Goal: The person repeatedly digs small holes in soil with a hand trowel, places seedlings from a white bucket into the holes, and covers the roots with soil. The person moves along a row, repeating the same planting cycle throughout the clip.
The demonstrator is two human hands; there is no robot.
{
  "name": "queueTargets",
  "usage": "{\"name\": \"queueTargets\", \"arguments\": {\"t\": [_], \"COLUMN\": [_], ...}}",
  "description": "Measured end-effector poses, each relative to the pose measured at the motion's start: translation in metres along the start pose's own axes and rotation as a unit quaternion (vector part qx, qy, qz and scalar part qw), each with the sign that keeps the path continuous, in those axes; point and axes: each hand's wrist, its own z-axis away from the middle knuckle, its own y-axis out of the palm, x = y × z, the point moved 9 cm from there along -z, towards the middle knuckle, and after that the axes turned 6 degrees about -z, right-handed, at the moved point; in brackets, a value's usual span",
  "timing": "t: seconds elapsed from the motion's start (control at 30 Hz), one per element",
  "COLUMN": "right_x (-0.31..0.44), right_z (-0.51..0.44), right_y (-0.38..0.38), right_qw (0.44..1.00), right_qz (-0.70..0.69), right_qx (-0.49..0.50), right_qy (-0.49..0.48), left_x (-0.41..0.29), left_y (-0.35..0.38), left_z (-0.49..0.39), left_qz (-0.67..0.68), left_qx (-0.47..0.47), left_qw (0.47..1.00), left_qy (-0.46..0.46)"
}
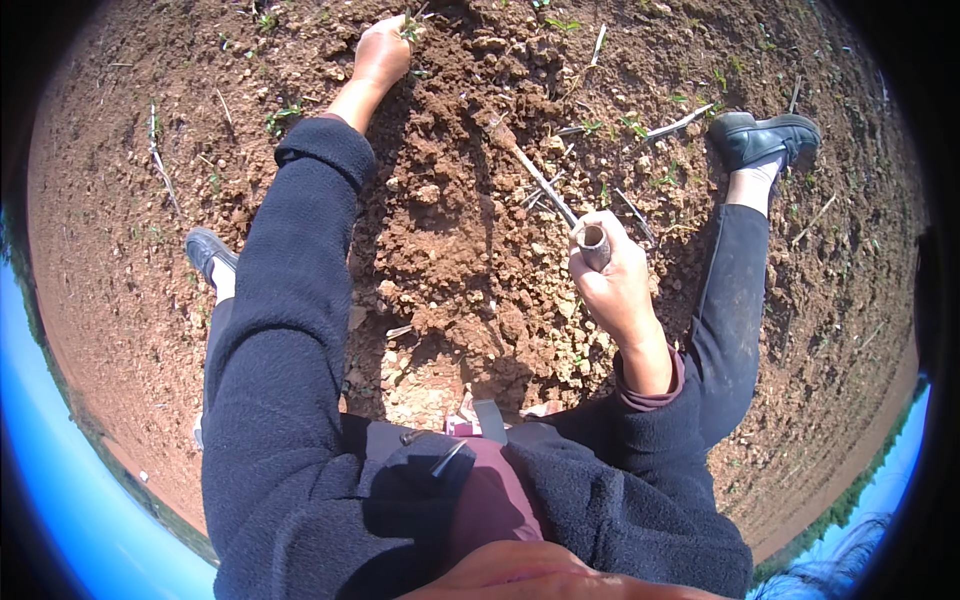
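Note:
My left hand (381, 56) reaches out to the top of the view, its fingers closed around a small tuft of green weeds (410, 31) just above the soil. My right hand (616, 289) is wrapped around the hollow tubular handle (595, 247) of a hand digging tool. From that fist the tool's thin shaft (544, 182) slants up and left to a soil-coated end (501, 133), which rests at the loosened earth; its blade shape cannot be made out. Between the hands lies a strip of crumbly, turned brown soil (442, 217).
Dry stalks (679, 122) and small green seedlings (283, 116) are scattered over the field. My dark shoes (765, 139) are planted wide apart on either side. Near my lap lie a grey flat piece (490, 421) and a printed packet (461, 424).

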Motion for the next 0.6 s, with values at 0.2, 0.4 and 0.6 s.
{"name": "queueTargets", "arguments": {"t": [0.2, 0.4, 0.6], "right_x": [0.006, 0.016, 0.021], "right_z": [0.003, 0.005, 0.012], "right_y": [0.001, 0.001, 0.010], "right_qw": [1.000, 1.000, 0.999], "right_qz": [0.003, 0.002, -0.030], "right_qx": [0.005, 0.004, 0.013], "right_qy": [0.002, -0.017, -0.031], "left_x": [-0.010, -0.012, -0.010], "left_y": [-0.043, -0.100, -0.189], "left_z": [0.011, 0.055, 0.105], "left_qz": [0.117, 0.473, 0.551], "left_qx": [-0.004, 0.011, 0.003], "left_qw": [0.991, 0.848, 0.780], "left_qy": [-0.060, -0.237, -0.297]}}
